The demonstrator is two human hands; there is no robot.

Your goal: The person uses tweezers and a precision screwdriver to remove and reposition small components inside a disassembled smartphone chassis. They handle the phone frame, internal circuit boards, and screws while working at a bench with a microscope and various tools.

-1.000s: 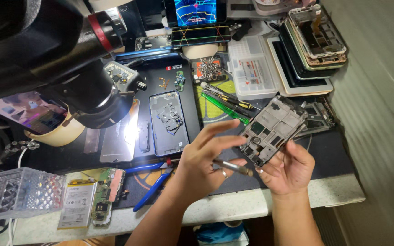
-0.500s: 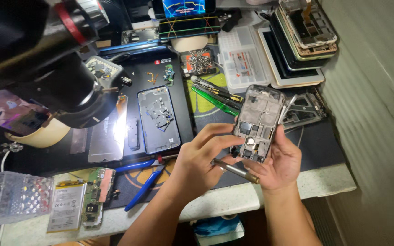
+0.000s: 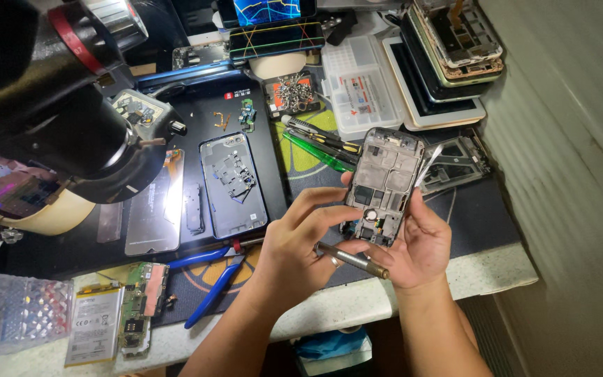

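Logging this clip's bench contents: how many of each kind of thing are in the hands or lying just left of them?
Phone frame, held by both hands: 1
Metal screwdriver, in the left hand, tip by the right hand: 1
Blue-handled pliers: 1
Phone back cover: 1
Battery: 1
Circuit board: 1
Total: 6

Bright overhead light; wall (image 3: 567, 174) motion-blurred; microscope (image 3: 43, 91) defocused.

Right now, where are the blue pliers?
In the head view, the blue-handled pliers lie on the mat at lower centre, just left of the left hand, below the phone back cover.
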